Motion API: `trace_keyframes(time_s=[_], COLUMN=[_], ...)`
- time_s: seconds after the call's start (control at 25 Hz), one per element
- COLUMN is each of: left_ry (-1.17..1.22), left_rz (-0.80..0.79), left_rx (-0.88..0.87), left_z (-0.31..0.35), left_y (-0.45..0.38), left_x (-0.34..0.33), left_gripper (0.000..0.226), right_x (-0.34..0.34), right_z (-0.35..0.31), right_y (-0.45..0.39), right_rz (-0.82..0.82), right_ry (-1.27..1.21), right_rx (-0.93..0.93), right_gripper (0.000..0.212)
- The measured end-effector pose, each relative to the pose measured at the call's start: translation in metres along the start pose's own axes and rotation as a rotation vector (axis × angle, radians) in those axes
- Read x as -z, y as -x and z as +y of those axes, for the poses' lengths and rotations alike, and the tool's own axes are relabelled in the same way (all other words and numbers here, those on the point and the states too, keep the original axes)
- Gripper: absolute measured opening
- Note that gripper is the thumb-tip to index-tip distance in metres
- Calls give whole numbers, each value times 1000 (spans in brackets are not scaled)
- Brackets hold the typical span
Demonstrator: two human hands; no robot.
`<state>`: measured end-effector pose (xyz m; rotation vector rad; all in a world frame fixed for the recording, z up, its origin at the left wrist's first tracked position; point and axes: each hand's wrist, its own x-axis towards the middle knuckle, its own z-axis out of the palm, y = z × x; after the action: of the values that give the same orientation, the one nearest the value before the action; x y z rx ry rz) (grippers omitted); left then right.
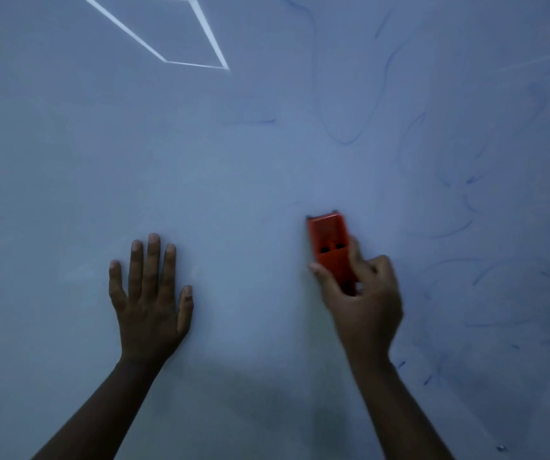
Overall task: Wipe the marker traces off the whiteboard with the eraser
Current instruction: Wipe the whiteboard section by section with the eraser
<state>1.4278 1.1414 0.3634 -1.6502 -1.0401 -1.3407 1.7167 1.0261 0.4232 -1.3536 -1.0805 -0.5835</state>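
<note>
So the right hand is gripping an orange whiteboard eraser, thumb curling along the left edge and fingers wrapping the right side. The eraser is sitting flat against the whiteboard, a bit right of centre and low in the view, with its dark felt edge peeking out at the top. The hand is looking a little blurred, so I'm guessing it's mid-stroke.

The left hand is lying flat on the board well off to the left, fingers straight and slightly spread, holding nothing, just bracing.

The zone around the eraser is looking mostly clean. The blue marker traces are hanging out to the right and upper right: thin curvy lines plus a hazy smear, with a long loop above the eraser. There's also a bright diamond-shaped light reflection up top, which isn't ink.

What I'd worry about:
- Those leftovers are faint, so light pressure is probably just going to smear them into more haze.
- A loaded felt could be dragging blue back over the clean middle.
- The dim light and glare are making thin lines easy to miss.
- That left palm could be picking up residue if it slides.
</note>
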Motion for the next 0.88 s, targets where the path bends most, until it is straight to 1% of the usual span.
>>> trace_keyframes(time_s=[0.08,0.16,0.2,0.24,0.32,0.48,0.56,0.64,0.72,0.88], left_ry=[-2,-2,3,7,8,17,13,3,-8,-11], left_rz=[10,17,19,19,20,2,-2,4,11,32], left_rx=[-6,-4,-3,-1,1,14,2,-4,-7,-6], left_z=[-1,0,0,0,1,0,-1,-2,-3,-3], left_y=[1,3,3,3,4,5,4,6,7,11], left_x=[0,-1,-2,-2,-2,-2,-2,-2,-3,-5], left_gripper=[68,69,69,69,69,72,74,73,70,67], right_x=[14,19,16,11,-6,-40,-47,-46,-39,-13], right_z=[17,18,12,1,-27,-80,-87,-84,-74,-45], right_y=[-25,-49,-57,-58,-45,25,41,33,12,-50], right_rz=[83,135,144,141,84,-144,-186,-181,-144,34], right_ry=[-72,-177,-213,-222,-172,-13,29,51,54,-28], right_rx=[-132,-243,-262,-243,-108,303,413,475,466,205], right_gripper=[76,80,79,77,72,64,64,65,65,68])
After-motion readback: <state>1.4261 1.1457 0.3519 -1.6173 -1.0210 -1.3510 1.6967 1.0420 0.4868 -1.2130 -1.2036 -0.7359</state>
